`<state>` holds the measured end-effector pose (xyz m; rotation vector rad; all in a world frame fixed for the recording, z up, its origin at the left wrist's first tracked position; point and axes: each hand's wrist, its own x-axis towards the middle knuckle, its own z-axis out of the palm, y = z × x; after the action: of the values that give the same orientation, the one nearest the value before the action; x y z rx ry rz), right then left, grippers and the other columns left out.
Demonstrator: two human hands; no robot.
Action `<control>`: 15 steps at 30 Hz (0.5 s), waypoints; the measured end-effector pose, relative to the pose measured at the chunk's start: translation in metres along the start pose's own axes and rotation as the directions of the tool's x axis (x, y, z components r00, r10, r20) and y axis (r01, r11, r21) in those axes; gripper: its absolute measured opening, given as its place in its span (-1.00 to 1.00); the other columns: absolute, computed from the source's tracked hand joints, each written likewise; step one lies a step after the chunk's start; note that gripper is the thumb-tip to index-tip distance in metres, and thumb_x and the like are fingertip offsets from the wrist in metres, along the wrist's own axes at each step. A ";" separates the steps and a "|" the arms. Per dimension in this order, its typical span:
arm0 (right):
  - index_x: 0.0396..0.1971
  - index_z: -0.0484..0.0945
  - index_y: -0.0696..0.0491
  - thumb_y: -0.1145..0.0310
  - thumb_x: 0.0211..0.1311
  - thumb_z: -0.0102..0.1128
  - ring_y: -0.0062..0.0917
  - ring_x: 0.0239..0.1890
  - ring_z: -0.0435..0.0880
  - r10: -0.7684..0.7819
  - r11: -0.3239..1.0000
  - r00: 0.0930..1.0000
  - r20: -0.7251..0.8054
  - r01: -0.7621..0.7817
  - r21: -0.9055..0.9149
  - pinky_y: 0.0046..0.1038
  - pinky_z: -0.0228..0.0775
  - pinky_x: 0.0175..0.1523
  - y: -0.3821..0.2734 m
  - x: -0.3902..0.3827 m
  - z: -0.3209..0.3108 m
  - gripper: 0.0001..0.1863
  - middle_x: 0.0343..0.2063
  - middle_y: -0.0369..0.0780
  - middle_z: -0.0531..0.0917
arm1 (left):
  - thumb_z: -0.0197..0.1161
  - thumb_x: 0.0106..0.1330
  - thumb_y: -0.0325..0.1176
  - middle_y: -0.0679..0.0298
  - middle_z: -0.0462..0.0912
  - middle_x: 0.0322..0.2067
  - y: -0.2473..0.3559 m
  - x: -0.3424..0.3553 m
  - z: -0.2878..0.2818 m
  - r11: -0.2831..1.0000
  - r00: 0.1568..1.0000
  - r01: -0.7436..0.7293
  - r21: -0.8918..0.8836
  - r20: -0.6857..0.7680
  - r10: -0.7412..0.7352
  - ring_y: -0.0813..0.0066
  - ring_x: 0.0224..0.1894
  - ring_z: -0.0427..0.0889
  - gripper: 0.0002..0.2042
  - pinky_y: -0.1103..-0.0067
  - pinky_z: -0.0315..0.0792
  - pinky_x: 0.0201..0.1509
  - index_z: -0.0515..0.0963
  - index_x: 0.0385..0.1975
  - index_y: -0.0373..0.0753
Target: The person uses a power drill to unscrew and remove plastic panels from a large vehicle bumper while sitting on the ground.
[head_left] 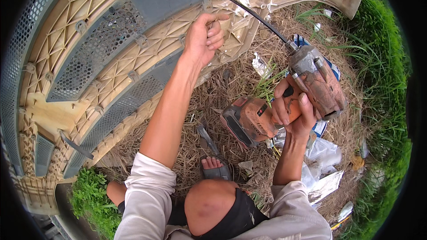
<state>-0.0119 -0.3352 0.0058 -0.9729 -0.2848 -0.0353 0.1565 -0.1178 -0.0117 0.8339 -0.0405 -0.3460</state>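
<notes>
Right hand (300, 125) gripping orange drill (316, 82), black rod (263, 22) at its tip, left hand (202, 39) mostly closed near beige panel (55, 112)

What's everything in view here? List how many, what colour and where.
cordless power driver: one, orange and dark grey, right of centre
long bit: one, black, extending up-left from the driver
ribbed plastic panel: one, tan, upper left
mesh inserts: several, grey, in the panel
dry grass: uncounted, brown, middle ground
green grass: uncounted, green, right side
leafy plants: uncounted, green, lower left
plastic bag: one, clear, right of the right forearm
sandal: one, dark grey, bottom centre
sleeves: two, light grey, lower edge
hands: two, bare; left before the panel, right gripping the driver
</notes>
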 end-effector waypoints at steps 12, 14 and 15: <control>-0.07 0.48 0.23 0.27 0.39 0.15 -0.69 -0.72 0.36 -0.067 0.983 0.997 0.030 0.071 -0.171 -0.60 0.18 -0.68 -0.046 0.101 0.050 -0.68 -0.36 -0.16 0.61 | -0.01 0.54 -0.01 0.44 0.11 -0.73 0.009 -0.126 -0.030 0.963 0.968 0.203 0.176 -0.187 -0.170 0.69 -0.73 0.04 -0.49 0.69 -0.06 -0.71 0.28 -0.67 -0.19; -0.05 0.47 0.22 0.26 0.39 0.16 -0.69 -0.73 0.36 -0.039 0.986 0.998 0.049 0.047 -0.163 -0.59 0.19 -0.68 -0.044 0.109 0.049 -0.67 -0.37 -0.17 0.60 | 0.02 0.53 -0.05 0.44 0.13 -0.73 0.007 -0.151 -0.047 0.957 0.950 0.244 0.156 -0.236 -0.203 0.69 -0.73 0.05 -0.51 0.70 -0.06 -0.71 0.28 -0.67 -0.19; -0.04 0.47 0.21 0.26 0.39 0.16 -0.68 -0.73 0.36 -0.034 0.989 0.998 0.053 0.042 -0.143 -0.59 0.19 -0.68 -0.042 0.109 0.050 -0.67 -0.37 -0.17 0.60 | 0.02 0.53 -0.05 0.44 0.13 -0.73 0.009 -0.162 -0.056 0.955 0.943 0.251 0.160 -0.262 -0.204 0.69 -0.73 0.06 -0.51 0.70 -0.06 -0.71 0.28 -0.67 -0.19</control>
<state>0.0757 -0.3073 0.0939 -1.1133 -0.3508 -0.0672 0.0151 -0.0211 -0.0268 1.0711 0.2581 -0.4614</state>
